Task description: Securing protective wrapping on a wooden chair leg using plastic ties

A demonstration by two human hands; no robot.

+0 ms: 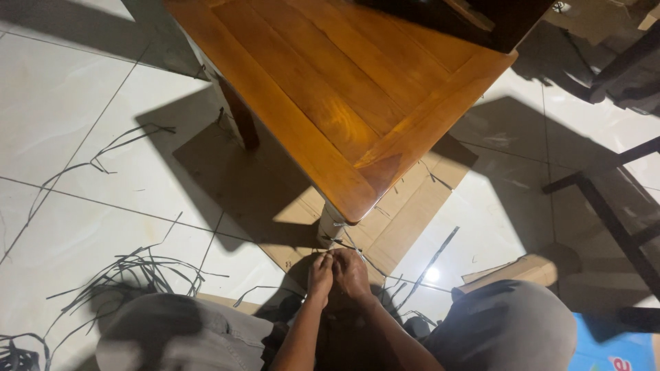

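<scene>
Seated person's left hand (320,273) and right hand (352,273) pinch a thin strap (350,244) together at the foot of the table leg (330,227); keeping it taut and low looks wise

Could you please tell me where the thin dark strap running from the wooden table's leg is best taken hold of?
Grip the thin dark strap at its taut stretch just above the hands, left and right, coming from below; nearer the pale table leg it lies flat against the wood.
</scene>
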